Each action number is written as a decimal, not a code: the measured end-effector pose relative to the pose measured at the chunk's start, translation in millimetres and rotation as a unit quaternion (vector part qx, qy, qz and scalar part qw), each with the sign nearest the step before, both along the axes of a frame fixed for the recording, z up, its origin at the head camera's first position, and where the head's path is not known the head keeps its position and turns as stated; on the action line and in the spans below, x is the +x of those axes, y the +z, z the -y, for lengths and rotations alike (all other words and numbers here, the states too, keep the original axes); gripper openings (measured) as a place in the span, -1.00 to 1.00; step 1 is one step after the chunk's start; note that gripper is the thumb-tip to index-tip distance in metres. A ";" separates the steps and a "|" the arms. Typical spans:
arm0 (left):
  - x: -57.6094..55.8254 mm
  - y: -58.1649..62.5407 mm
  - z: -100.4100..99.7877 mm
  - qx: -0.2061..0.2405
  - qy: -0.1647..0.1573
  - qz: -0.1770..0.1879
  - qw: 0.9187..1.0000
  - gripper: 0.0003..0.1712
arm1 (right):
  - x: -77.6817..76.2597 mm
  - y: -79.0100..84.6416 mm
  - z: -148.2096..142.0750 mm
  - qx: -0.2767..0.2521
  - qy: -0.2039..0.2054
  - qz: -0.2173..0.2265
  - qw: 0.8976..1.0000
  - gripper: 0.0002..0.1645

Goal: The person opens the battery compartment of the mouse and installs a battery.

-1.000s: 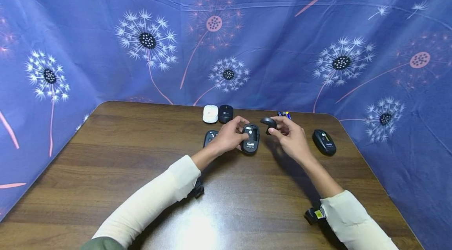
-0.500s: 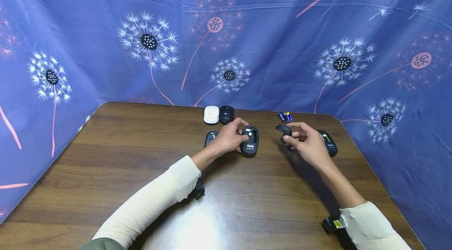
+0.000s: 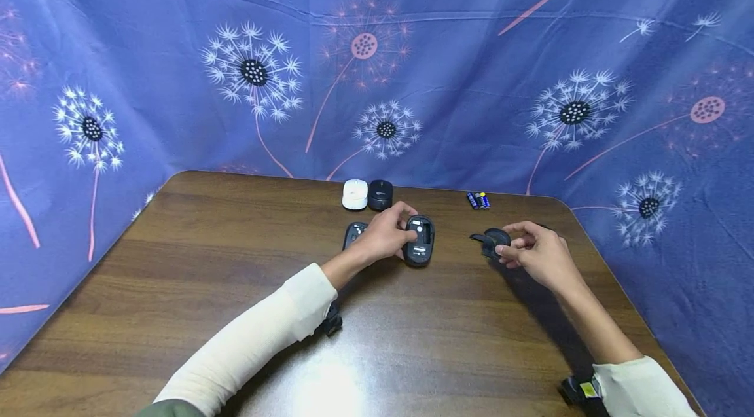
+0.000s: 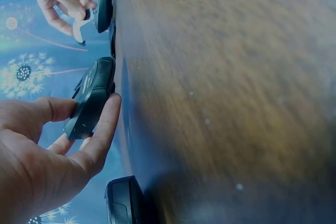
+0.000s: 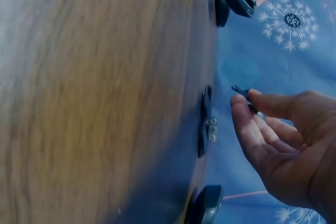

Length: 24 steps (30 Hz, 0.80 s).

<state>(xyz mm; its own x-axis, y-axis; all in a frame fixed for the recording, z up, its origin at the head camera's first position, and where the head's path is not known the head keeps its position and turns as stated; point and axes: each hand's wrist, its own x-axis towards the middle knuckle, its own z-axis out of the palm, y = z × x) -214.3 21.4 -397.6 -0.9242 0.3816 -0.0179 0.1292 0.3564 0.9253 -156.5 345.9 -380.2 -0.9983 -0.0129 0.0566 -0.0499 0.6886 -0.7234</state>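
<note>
My left hand (image 3: 384,235) grips a black computer mouse (image 3: 419,248) by its side, underside facing up. Its battery compartment is uncovered and dark inside. In the left wrist view, thumb and fingers close round that mouse (image 4: 93,98), held just off the table. Over to the right, my right hand (image 3: 544,256) pinches a thin curved black cover (image 3: 499,237) between thumb and fingertips. Edge-on in the right wrist view, the cover (image 5: 242,91) is partly hidden by the fingers. A thin dark piece (image 5: 205,124) lies on the table close by.
Blue batteries (image 3: 478,200) lie near the back edge. A white mouse (image 3: 355,195) and a black mouse (image 3: 380,195) stand side by side at the back. Another black mouse (image 3: 355,232) is partly behind my left hand. One more mouse (image 5: 207,203) sits at the right.
My right hand has moved right and toward me with the curved cover, which has turned. It now overlaps the rightmost mouse. My left hand stays in place with its mouse.
</note>
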 end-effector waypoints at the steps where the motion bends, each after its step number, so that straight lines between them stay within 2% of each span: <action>1: 0.2 -0.1 0.2 0.000 0.000 -0.001 1.000 -0.50 | 0.3 -0.1 -2.3 0.002 -0.002 0.004 1.000 -0.37; 9: 0.6 -0.2 0.0 0.000 -0.001 -0.005 1.000 -0.50 | 2.1 -0.4 -22.9 0.026 -0.015 0.088 0.996 -0.35; 17: 0.3 -0.5 1.3 0.005 -0.003 -0.008 1.000 -0.50 | 4.1 0.6 -32.9 0.019 0.029 0.117 0.992 -0.40; 20: 0.8 0.3 1.6 0.007 -0.006 -0.005 1.000 -0.50 | 3.6 1.1 -32.6 0.028 0.029 0.132 0.990 -0.41; 24: 0.2 0.7 1.1 -0.002 -0.010 -0.022 1.000 -0.50 | 2.2 1.5 -31.2 0.056 0.030 0.146 0.987 -0.44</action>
